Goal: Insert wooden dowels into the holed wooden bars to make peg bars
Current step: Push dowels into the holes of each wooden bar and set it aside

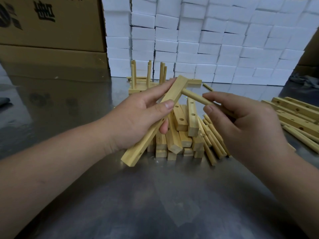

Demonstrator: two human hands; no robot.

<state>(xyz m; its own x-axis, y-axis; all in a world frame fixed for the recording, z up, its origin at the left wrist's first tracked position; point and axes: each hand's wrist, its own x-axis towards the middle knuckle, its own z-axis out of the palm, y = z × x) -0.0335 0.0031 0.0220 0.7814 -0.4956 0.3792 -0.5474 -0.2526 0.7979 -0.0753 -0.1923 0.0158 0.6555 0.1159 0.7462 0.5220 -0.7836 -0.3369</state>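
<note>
View: head camera, one frame.
Left grip: the left hand holds one holed bar, thumb on its upper face and fingers beneath. The bar is tilted, far end raised.
Right grip: the right hand pinches one dowel between thumb and forefinger.
Dowel tip: it touches the side of the held bar near its far end, just right of the left grip. Whether it sits in a hole cannot be told.
Below both grips: a bar pile lies on the counter.
Below the right grip: loose dowels lie beside the pile.
Beyond the grips: finished peg bars, pegs upright.
Right of the right grip: more bars.
</note>
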